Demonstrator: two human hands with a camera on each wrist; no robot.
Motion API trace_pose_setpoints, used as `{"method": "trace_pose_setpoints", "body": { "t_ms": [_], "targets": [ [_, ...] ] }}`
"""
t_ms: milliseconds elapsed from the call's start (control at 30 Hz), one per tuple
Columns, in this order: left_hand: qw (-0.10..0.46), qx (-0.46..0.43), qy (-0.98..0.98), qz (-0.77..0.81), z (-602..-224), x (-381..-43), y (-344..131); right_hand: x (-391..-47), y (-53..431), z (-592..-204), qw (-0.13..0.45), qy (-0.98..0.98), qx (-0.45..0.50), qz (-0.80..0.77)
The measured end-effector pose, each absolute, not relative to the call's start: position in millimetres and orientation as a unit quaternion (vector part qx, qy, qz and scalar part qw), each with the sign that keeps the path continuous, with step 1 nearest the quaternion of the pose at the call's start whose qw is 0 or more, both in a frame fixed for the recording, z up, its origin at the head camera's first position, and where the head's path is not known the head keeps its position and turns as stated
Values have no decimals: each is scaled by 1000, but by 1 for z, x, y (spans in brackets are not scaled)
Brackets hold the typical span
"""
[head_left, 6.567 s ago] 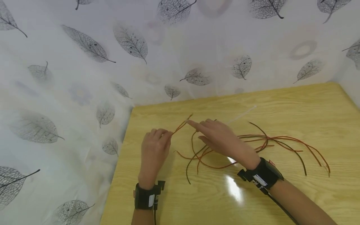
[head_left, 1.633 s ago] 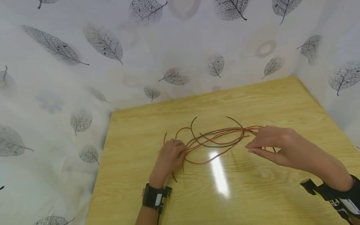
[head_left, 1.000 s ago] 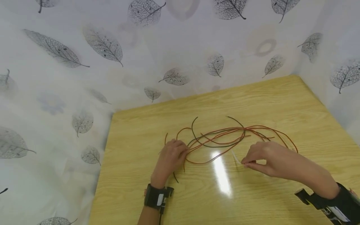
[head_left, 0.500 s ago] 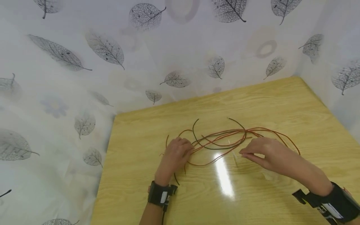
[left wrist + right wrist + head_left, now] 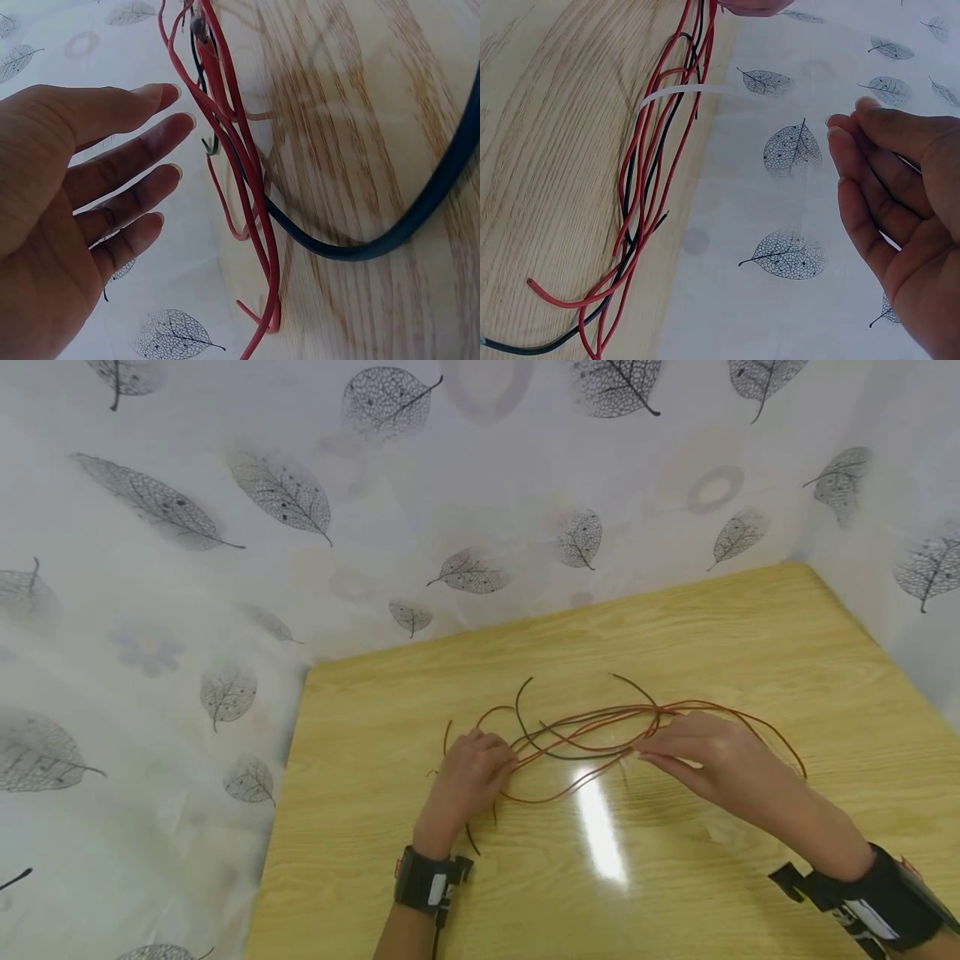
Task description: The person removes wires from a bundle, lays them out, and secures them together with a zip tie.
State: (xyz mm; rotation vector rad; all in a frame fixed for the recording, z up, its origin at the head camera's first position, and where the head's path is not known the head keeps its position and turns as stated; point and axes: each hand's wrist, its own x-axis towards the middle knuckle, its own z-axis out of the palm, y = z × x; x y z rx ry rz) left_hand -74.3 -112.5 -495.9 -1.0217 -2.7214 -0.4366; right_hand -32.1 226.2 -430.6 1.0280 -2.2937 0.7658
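Red and black wires (image 5: 577,714) lie in a loose bundle across the table. My left hand (image 5: 468,777) is over the bundle's left part, its fingertips hidden from above. In the left wrist view its fingers are slightly bent and apart, with nothing between them; the red wires (image 5: 244,161) run just past the fingertips. My right hand (image 5: 708,747) is at the bundle's near side, thumb and fingertips together. They pinch a thin white cable tie (image 5: 679,91), which arches across the wires in the right wrist view and fades against the pale backdrop towards my fingers.
The wood-grain table (image 5: 720,885) has a bright glare patch at its middle. Pale, leaf-patterned sheeting (image 5: 510,485) rises behind the table and on its left and right. Loose wire ends stick out on several sides, one black end (image 5: 472,839) beside my left wrist.
Both hands worked on a strand at the left earlier; my left hand has since come to the bundle. My right hand has brought the cable tie in from the right, closer to the wires.
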Motion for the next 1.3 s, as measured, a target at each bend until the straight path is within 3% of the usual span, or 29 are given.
{"method": "trace_pose_setpoints", "body": {
  "t_ms": [267, 533, 800, 1067, 1300],
  "targets": [
    [107, -352, -918, -148, -498, -74, -113, -30, 228, -441, 208, -859, 363, 294],
    [126, -360, -911, -154, -498, -74, -114, -29, 229, -444, 218, -846, 375, 309],
    [116, -354, -915, -156, -497, -74, -114, -31, 230, -449, 198, -858, 355, 314],
    [106, -350, -918, -155, -497, -76, -113, -33, 230, -453, 228, -858, 335, 316],
    [100, -347, -921, -149, -498, -76, -112, -28, 235, -440, 221, -850, 346, 329]
  ]
}}
